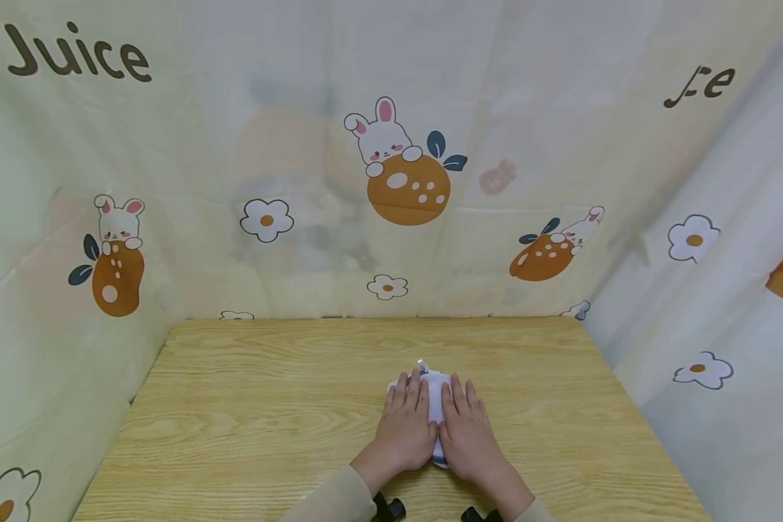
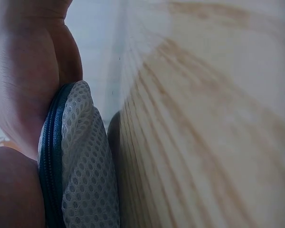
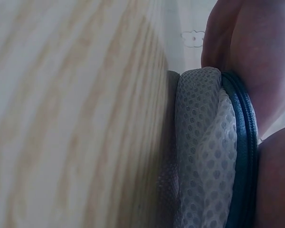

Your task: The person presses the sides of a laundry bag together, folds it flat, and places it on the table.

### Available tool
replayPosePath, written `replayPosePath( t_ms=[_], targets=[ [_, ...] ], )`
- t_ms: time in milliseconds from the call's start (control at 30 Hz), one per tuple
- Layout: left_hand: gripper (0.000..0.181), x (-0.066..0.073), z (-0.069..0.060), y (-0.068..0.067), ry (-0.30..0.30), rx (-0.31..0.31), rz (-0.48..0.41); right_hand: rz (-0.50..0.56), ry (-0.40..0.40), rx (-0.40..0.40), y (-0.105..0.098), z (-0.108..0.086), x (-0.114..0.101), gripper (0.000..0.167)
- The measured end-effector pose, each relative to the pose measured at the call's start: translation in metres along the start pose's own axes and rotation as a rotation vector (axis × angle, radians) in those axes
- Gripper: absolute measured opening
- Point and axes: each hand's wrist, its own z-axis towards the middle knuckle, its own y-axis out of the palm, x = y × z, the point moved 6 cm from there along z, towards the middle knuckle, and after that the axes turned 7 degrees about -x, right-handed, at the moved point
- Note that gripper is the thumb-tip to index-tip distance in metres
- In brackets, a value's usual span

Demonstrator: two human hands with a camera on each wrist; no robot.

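A white mesh zip pouch [image 1: 436, 399] lies on the wooden table in front of me, mostly hidden under both hands. My left hand [image 1: 406, 428] rests on its left half, with straight fingers pointing away from me. On the other half my right hand [image 1: 467, 435] presses in the same way, and the two thumbs nearly meet. In the left wrist view, the honeycomb mesh [image 2: 90, 166] bulges under the hand, beside a dark teal zipper [image 2: 51, 152]. From the right wrist, the zipper [image 3: 247, 142] runs along the pouch's edge. Whatever is inside cannot be made out.
The wood-grain table [image 1: 248, 406] spreads out on both sides of the hands. A pale curtain [image 1: 313, 145] printed with rabbits, oranges and flowers hangs behind it and along both sides. Black wrist devices [image 1: 391, 507] show below the hands.
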Motion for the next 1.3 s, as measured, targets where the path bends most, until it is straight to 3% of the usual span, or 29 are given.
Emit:
replayPosePath(
  t_ms=[300,533,767,1033,1167,1300],
  targets=[
    [0.072,0.0,-0.003,0.006,0.005,0.009,-0.014,-0.001,0.008,-0.02,0.002,-0.004,0.001,0.061],
    [0.073,0.001,-0.003,0.003,0.008,0.014,-0.028,-0.05,0.025,0.0,0.009,-0.003,0.008,0.063],
    [0.073,0.001,-0.006,0.004,0.003,-0.006,0.001,-0.05,0.023,-0.005,0.0,-0.004,-0.005,0.063],
    [0.07,-0.003,-0.005,-0.009,0.052,0.02,0.019,-0.086,0.092,-0.049,-0.004,0.002,-0.006,0.06],
    [0.067,-0.004,-0.007,-0.021,0.1,0.029,-0.021,-0.02,0.128,-0.083,-0.012,0.005,-0.005,0.061],
    [0.067,-0.006,-0.011,-0.036,0.108,0.045,-0.057,0.039,0.16,-0.087,-0.019,0.006,-0.003,0.063]
  ],
)
